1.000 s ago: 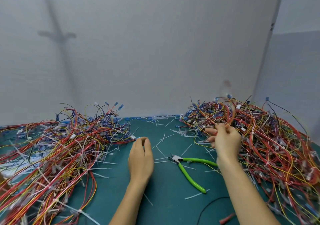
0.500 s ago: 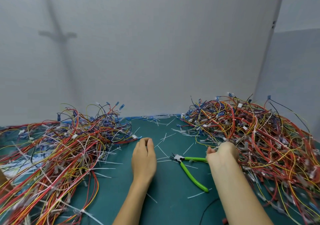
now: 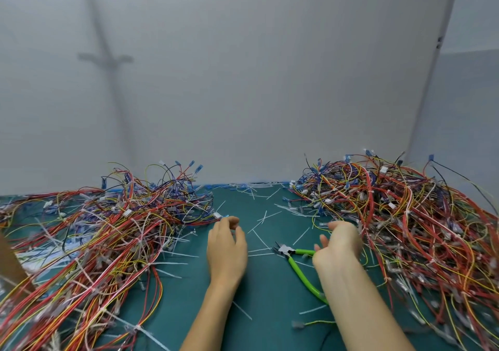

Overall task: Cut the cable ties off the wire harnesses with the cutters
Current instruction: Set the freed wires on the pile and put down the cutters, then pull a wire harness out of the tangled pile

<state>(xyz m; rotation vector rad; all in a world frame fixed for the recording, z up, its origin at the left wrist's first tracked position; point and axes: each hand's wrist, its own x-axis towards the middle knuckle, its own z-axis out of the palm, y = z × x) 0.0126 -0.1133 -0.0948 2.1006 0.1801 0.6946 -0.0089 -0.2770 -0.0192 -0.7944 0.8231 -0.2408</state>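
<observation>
My right hand (image 3: 339, 245) has drawn back from the right harness pile (image 3: 410, 229) to the green-handled cutters (image 3: 297, 268) lying on the bench (image 3: 264, 291). It is blurred, so I cannot tell its grip. My left hand (image 3: 226, 248) rests beside them, grip loosely curled and empty.

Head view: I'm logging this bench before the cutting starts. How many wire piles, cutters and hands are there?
Wire piles: 2 (left pile, right pile)
Cutters: 1 (cutters, green-handled, lying on the mat)
Hands: 2 (left hand, right hand)
Total: 5
</observation>
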